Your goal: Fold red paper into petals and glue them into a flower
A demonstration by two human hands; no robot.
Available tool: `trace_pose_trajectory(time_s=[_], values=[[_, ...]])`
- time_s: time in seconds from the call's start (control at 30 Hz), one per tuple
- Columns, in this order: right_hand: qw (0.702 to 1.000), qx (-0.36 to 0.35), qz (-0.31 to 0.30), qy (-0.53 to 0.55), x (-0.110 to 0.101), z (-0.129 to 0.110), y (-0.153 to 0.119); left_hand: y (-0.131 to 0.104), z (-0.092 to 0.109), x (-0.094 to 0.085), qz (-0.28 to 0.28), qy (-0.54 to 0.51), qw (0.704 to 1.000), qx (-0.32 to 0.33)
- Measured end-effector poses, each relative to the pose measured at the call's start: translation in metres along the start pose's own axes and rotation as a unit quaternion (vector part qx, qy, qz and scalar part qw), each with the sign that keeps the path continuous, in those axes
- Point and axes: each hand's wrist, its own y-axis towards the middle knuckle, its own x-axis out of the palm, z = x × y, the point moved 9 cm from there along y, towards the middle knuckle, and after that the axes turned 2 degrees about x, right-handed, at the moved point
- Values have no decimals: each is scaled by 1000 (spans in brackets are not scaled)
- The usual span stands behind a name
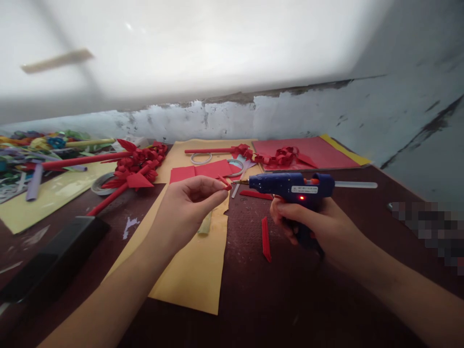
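Observation:
Between thumb and forefinger, my left hand (192, 200) pinches a small folded strip of red paper (225, 183). My right hand (308, 215) is wrapped round the handle of a dark blue hot glue gun (275, 184), which has a red light lit on its side. A translucent glue stick (357, 184) pokes out of its back. The gun's metal nozzle points left, right by the red strip; whether the two touch I cannot tell. Below the gun, a folded red paper strip (266, 239) lies on the dark table, and another red strip (255, 195) is behind the nozzle.
Red paper flowers on stems (139, 164) lie at left beside a tape roll (103, 183) and a black box-shaped object (54, 256). Tan paper (192, 285) covers the middle. Red paper pieces (213, 169) and a red folder (308, 150) lie near the peeling wall (232, 118).

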Motion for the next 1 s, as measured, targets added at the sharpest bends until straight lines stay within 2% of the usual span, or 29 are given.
trace_pose_trajectory(time_s=[0.23, 1.0], values=[[1000, 4, 13, -17, -2, 0, -1, -3, 3, -4, 26, 7, 1000, 7], [999, 24, 20, -4, -2, 3, 0, -4, 8, 1, 5, 4, 1000, 30]])
